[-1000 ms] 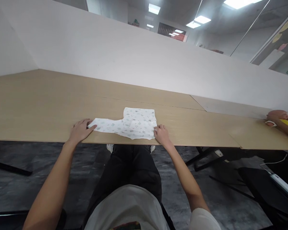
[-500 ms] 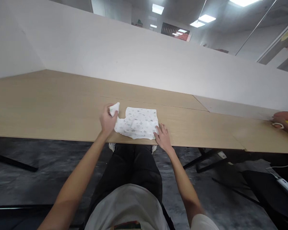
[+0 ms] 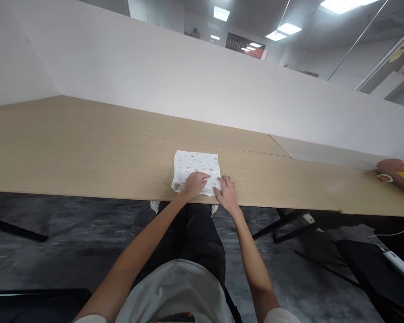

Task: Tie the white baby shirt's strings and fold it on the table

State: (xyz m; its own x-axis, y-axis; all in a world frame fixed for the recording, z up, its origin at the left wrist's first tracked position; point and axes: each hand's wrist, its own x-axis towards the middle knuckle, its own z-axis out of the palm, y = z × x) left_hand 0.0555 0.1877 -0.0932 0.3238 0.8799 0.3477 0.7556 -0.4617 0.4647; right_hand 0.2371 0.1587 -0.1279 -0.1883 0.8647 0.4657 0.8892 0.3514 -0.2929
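Note:
A white garment with small grey prints (image 3: 197, 160) lies folded into a rough rectangle near the table's front edge. My left hand (image 3: 194, 184) is over its middle, fingers pinched on a folded-over end of the fabric. At the garment's right edge rests my right hand (image 3: 227, 194), its fingers spread and lying flat, partly on the cloth and partly on the wood. Under my left hand part of the fold is hidden.
The long wooden table (image 3: 97, 148) meets a white partition (image 3: 155, 76) behind. A doll-like figure with yellow on it (image 3: 395, 170) lies at the far right. Below right, a black chair (image 3: 366, 260) carries a white power strip (image 3: 400, 264).
My left hand has carried the garment's left end over to the right and down onto its middle. The right hand stays at the right edge.

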